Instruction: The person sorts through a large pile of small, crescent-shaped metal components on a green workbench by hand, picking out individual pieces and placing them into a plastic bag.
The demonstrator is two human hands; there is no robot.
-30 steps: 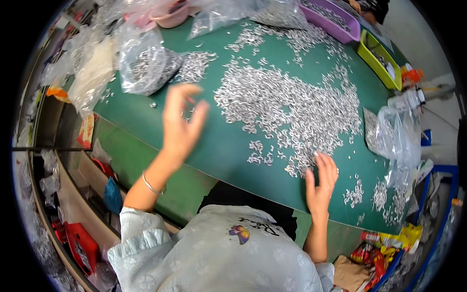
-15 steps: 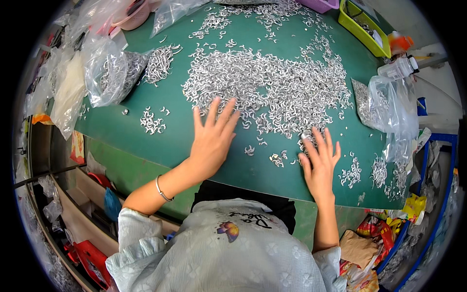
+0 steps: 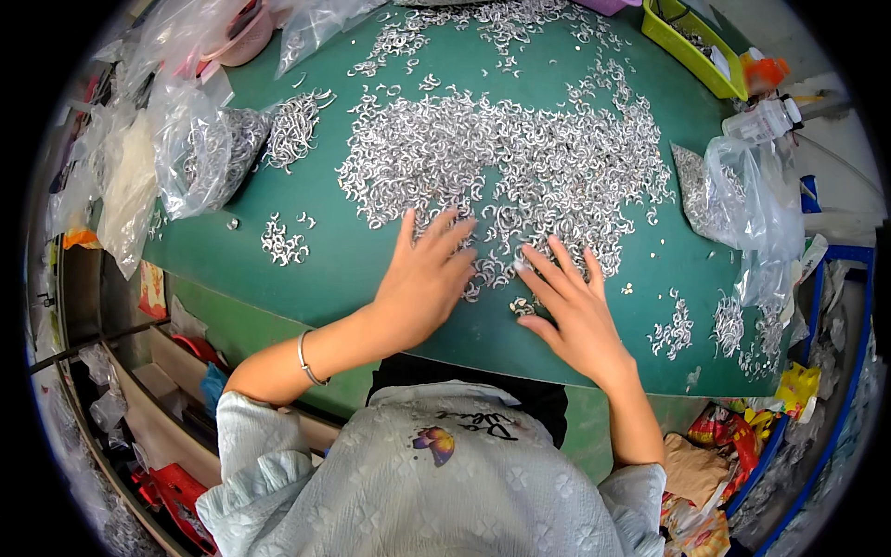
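A broad pile of small silvery, crescent-shaped metal pieces [image 3: 566, 167] covers the middle of the green table [image 3: 353, 269]. My left hand [image 3: 422, 278] lies at the near left edge of the pile, fingers spread and slightly blurred, the tips on or just over the pieces. My right hand [image 3: 575, 316] reaches to the pile's near edge with fingers apart. Neither hand holds anything that I can see. Beside my right thumb sits a small cluster of yellowish and silver bits [image 3: 522, 305], partly covered by the hand.
Left of the pile stand a clear bag of metal pieces [image 3: 209, 158] and a small heap [image 3: 284, 241]. On the right are another filled bag [image 3: 710, 200], a plastic bottle [image 3: 763, 123], a yellow-green basket [image 3: 691, 46] and small heaps [image 3: 672, 330]. A pink basket [image 3: 243, 39] stands far left.
My right hand has moved left, toward my left hand, and now partly covers the small yellowish cluster. My left hand has shifted slightly right and nearer to me. Both remain spread.
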